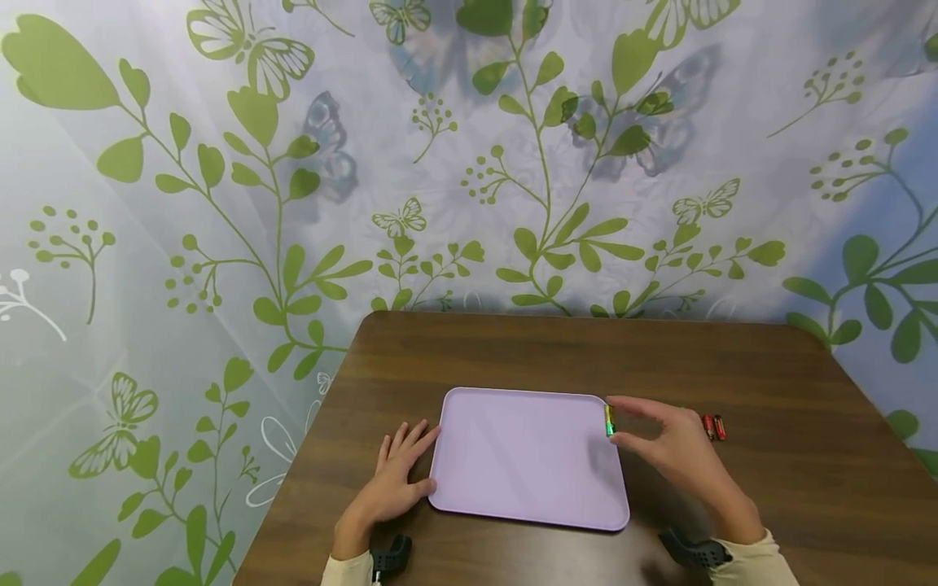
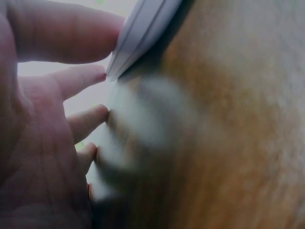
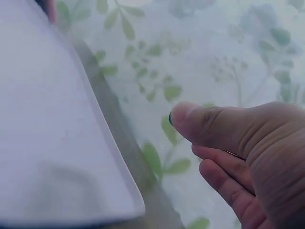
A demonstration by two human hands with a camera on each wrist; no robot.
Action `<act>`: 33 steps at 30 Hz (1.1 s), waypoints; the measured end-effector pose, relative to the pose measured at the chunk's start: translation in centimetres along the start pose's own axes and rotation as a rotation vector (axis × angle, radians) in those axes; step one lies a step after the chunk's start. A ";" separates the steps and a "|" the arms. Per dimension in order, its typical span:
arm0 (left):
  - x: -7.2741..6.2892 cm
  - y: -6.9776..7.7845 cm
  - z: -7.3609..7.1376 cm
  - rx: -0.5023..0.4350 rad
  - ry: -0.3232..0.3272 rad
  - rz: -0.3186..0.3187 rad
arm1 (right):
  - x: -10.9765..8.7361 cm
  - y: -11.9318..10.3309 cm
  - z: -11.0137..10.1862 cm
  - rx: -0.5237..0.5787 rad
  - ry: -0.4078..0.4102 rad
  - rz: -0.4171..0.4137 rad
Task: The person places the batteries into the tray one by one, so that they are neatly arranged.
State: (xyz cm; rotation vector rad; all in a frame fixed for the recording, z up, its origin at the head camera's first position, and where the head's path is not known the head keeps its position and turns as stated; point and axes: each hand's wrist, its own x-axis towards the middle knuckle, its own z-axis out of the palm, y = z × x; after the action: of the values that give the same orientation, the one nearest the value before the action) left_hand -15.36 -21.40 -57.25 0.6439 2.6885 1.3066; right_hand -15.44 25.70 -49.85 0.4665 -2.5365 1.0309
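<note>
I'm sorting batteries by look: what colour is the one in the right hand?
The battery is green and yellowish, clearest in the head view.

One left hand point(image 1: 392, 482) and one right hand point(image 1: 685, 452) are showing, making two hands. Two sleeves point(image 1: 348, 570) and two black wrist mounts point(image 1: 392, 555) are showing with them. One green battery point(image 1: 610, 421) and two red batteries point(image 1: 707, 426) are showing, making at least three batteries. One tray point(image 1: 523, 456) is lying on one table point(image 1: 513, 350), and one patterned curtain point(image 1: 440, 179) is hanging behind.
</note>
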 end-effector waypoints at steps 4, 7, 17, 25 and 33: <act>0.0 1.2 -0.4 0.008 -0.014 -0.031 | 1.5 -1.5 2.1 0.007 -0.024 -0.034; 0.0 0.4 0.0 0.012 0.005 -0.010 | 2.6 -2.6 3.4 0.019 -0.048 -0.042; 0.0 1.6 -0.6 0.038 -0.027 -0.077 | 5.2 -5.8 7.4 0.153 -0.083 -0.047; 0.3 1.5 -0.6 0.049 -0.027 -0.058 | 6.2 -7.5 11.7 0.255 -0.112 -0.041; 0.2 1.3 -0.7 0.046 -0.019 -0.074 | 6.1 -8.6 16.3 0.282 -0.132 -0.084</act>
State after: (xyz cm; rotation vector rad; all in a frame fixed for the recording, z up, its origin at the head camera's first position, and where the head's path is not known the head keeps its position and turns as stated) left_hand -15.31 -21.10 -55.79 0.5527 2.7062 1.2185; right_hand -20.49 7.21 -52.85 0.7340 -2.4666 1.3734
